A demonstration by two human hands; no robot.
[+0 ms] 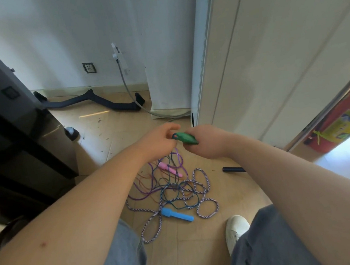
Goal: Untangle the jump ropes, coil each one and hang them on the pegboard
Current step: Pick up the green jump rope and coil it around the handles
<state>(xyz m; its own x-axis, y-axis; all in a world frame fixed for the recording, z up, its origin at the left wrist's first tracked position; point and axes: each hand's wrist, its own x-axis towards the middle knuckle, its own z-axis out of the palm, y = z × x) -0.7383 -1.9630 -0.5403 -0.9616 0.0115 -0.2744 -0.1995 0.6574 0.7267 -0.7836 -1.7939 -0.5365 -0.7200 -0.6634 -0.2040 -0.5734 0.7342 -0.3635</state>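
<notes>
My right hand (207, 142) grips a green jump-rope handle (186, 138) held up above the floor. My left hand (160, 140) pinches at the handle's dark tip, where its thin cord starts. Below them a tangle of ropes (175, 188) lies on the tan floor: a thin purple cord, a thin teal cord, a thin orange cord and a thick purple-and-white braided rope (207, 206). A pink handle (170, 169) and a blue handle (176, 214) lie in the pile. A black handle (233, 169) lies apart to the right. No pegboard is in view.
A dark cabinet (16, 134) stands at the left. A black curved bar (94, 99) and a grey hose (132, 93) lie by the white wall. White cupboard doors (259, 60) rise at the right. My white shoe (236, 231) is near the pile.
</notes>
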